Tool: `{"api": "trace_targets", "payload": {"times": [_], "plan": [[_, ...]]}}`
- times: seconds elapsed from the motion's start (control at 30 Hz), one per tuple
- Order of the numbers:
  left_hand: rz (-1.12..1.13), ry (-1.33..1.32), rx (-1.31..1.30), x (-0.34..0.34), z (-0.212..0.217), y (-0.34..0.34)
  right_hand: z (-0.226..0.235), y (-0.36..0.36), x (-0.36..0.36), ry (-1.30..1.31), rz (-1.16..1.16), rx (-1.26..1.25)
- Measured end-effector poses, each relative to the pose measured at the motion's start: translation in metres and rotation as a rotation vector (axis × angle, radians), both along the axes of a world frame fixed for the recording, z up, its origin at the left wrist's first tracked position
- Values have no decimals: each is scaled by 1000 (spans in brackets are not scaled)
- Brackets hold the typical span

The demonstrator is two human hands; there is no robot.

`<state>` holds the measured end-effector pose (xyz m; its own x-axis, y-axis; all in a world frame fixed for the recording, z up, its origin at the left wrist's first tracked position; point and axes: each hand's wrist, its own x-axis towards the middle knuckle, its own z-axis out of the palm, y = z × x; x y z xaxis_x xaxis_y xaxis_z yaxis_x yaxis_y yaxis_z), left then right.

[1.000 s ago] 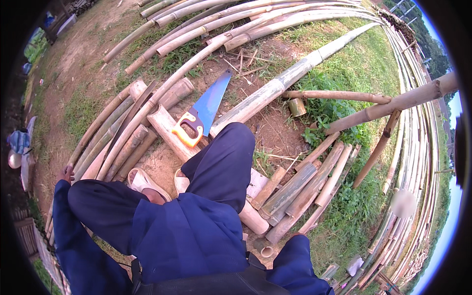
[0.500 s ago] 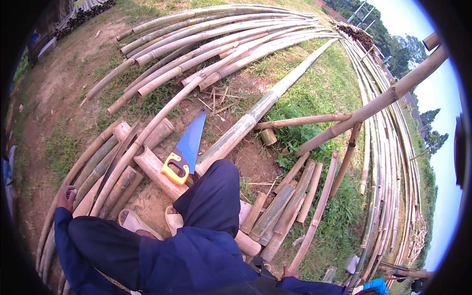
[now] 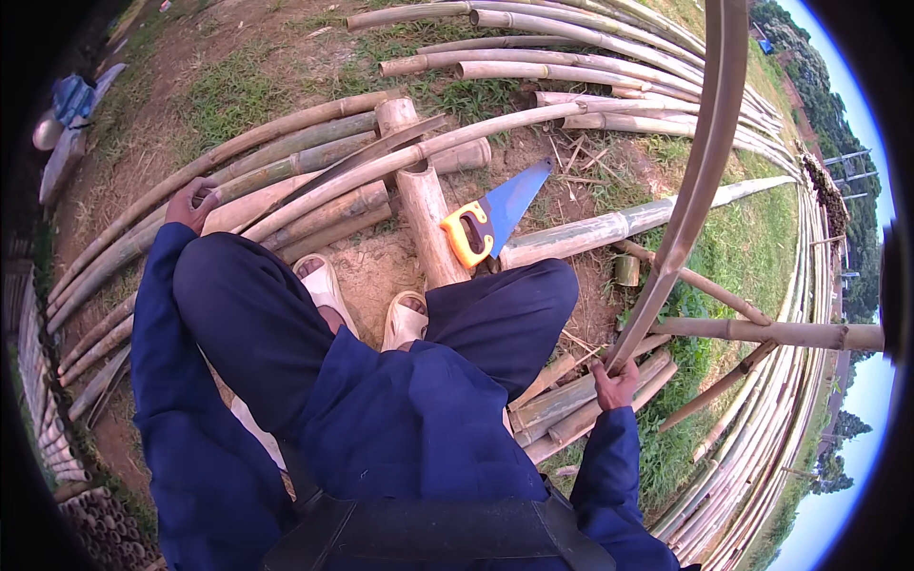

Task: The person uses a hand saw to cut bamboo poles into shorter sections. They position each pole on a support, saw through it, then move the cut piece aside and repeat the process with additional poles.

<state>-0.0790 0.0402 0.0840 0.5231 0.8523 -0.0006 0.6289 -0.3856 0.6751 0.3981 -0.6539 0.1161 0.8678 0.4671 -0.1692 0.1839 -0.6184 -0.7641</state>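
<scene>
Bare earth and patchy grass formed the work area, with long bamboo poles stacked on all sides. One person was seated, dressed in dark blue work clothes, wearing two pale sandals (image 3: 407,320).

Count of items: one handsaw with a blue blade and yellow-and-black handle (image 3: 490,220), lying on the ground just beside one short thick bamboo log (image 3: 426,224) that ran out from between the feet. One small cut bamboo offcut (image 3: 625,270) stood on the soil to the right of the saw. One long curved bamboo pole (image 3: 700,162) rose from lower right to the top edge. Loose poles elsewhere were too many to count reliably.

Two hands were in view. The right hand (image 3: 617,385) held the lower end of the curved pole, fingers wrapped round it. The left hand (image 3: 190,204) rested on the bundle of grey-brown bamboo poles (image 3: 276,171) at the left; its fingers were bent, but I could not tell whether they gripped a pole.

Against the frame half a second before: the right hand was then barely visible at the lower edge, and no pole crossed the view. The curved pole had since been raised. The saw stayed on the ground, untouched.
</scene>
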Motion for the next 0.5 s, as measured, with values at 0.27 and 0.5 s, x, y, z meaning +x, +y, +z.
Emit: {"api": "trace_targets", "payload": {"times": [0.27,0.5], "plan": [[460,209,-75,-131,-161,-35,56,279,22,295,613,460],[797,80,293,-124,-177,-97,43,401,-50,564,495,811]]}}
